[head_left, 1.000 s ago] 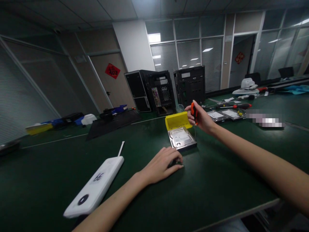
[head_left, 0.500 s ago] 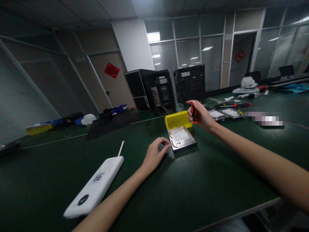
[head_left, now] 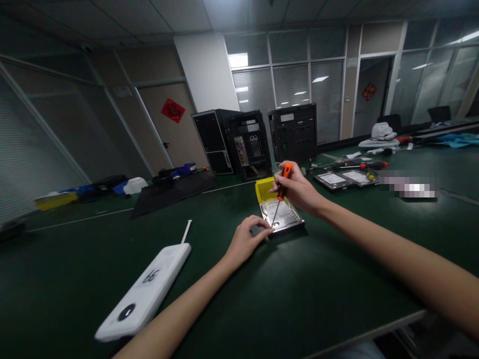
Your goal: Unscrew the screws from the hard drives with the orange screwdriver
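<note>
A silver hard drive [head_left: 288, 215] lies flat on the green table, against an upright yellow plastic case [head_left: 264, 189]. My right hand [head_left: 302, 192] is wrapped round the orange-and-black handle of a screwdriver [head_left: 285, 179] above the drive. Its shaft slants down to the left, with the tip at the drive's front left corner. At that same corner, the thumb and fingertips of my left hand [head_left: 247, 235] close in on the drive's edge, right beside the tip. Whether a screw sits under the tip is too small to tell.
Two more hard drives [head_left: 335, 179] lie to the right, with a red-and-black screwdriver [head_left: 368, 165] behind them. Computer cases [head_left: 294, 132] stand at the back. A long white device [head_left: 147, 291] marked 39 lies front left, beside my left forearm. A black panel [head_left: 172, 192] lies farther back.
My right hand has carried the screwdriver leftward, from the drive's right side to its front left corner; the shaft now slants. My left fingers have shifted slightly right onto that corner.
</note>
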Available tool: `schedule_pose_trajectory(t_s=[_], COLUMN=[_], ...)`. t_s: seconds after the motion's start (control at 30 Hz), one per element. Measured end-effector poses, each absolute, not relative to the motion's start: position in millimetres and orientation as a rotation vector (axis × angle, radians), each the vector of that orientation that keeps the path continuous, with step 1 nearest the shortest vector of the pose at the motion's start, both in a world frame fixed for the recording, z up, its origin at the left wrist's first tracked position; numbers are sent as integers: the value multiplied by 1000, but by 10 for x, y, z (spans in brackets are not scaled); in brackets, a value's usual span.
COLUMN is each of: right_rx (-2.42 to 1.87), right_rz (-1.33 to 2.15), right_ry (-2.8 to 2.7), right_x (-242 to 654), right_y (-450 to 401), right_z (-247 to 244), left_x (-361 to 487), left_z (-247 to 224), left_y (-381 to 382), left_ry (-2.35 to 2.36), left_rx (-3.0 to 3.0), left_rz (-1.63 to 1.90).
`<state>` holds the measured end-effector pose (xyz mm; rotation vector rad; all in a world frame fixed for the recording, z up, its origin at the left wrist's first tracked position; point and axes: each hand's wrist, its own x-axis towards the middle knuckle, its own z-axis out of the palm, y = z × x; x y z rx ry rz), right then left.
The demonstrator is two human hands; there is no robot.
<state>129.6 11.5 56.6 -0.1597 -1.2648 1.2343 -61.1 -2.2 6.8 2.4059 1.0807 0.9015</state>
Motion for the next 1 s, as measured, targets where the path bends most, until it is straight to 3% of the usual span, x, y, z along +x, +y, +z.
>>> schedule_pose_trajectory(t_s=[1.0], right_rx=[-229], right_rz=[1101], right_ry=[-1450], right_x=[1194], right_y=[31], right_z=[463], left_x=[-639], left_z=[72], left_y=[-95], left_ry=[1160], left_rx=[2467], left_rz=[880])
